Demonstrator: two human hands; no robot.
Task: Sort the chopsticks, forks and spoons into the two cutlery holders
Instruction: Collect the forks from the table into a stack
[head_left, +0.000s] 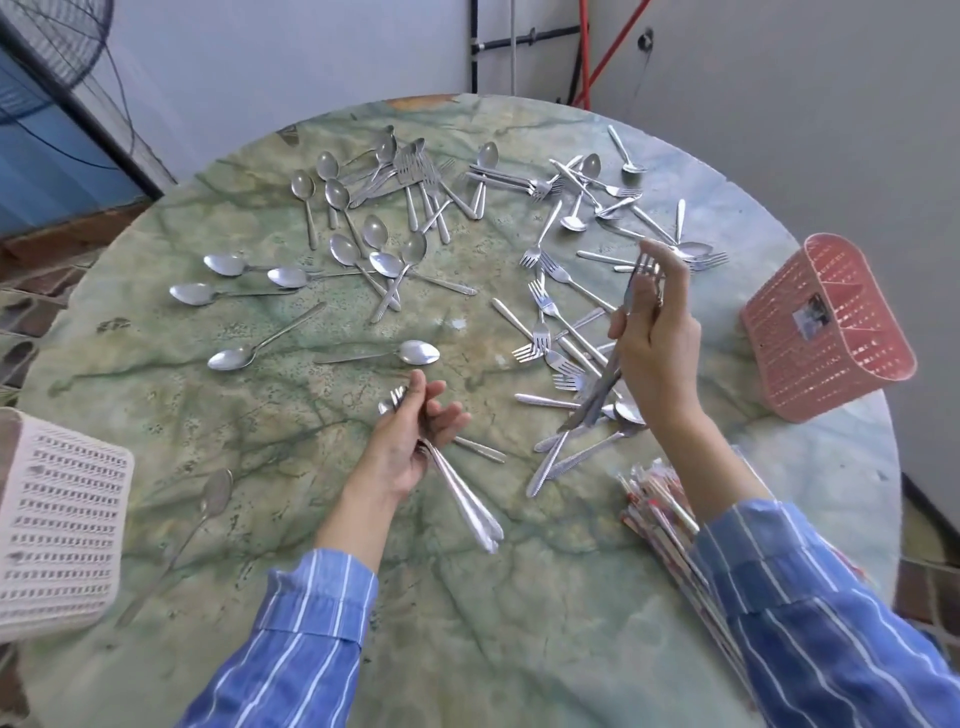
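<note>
We look down on a round, green-veined counter (467, 623) strewn with cutlery. The person's left hand (410, 441) sits over the middle of the counter's near half. Its fingers are curled round a bundle of cutlery (467, 506) (fork tines show at its top; the rest we cannot tell apart), and the handles fan back towards the near edge.

The right hand (657, 332) is raised above the counter's right side and grips a second bundle of forks (597, 400). The tines stand up past the fingertips, and the handles slant down over the loose forks (550, 317) beneath. These loose forks lie crossed over one another from the middle of the right half out to the far right edge, with a few spoons mixed in.

The loose spoons (374, 249) spread over the left half and the far middle. Some are heaped with forks near the far edge, and others lie singly towards the left edge. One long spoon (213, 499) lies alone near the near left edge, just beside the white holder (57, 530), which is partly cut off at the left.

The pink holder (831, 353) sits at the right edge, well apart from the right hand, and we can see dividers inside its mouth. Through the wide lens we cannot tell whether it stands upright or leans.

The paper-wrapped chopsticks (657, 506) lie in a sheaf at the near right edge, partly under the striped blue sleeve (810, 623) of the right arm.
</note>
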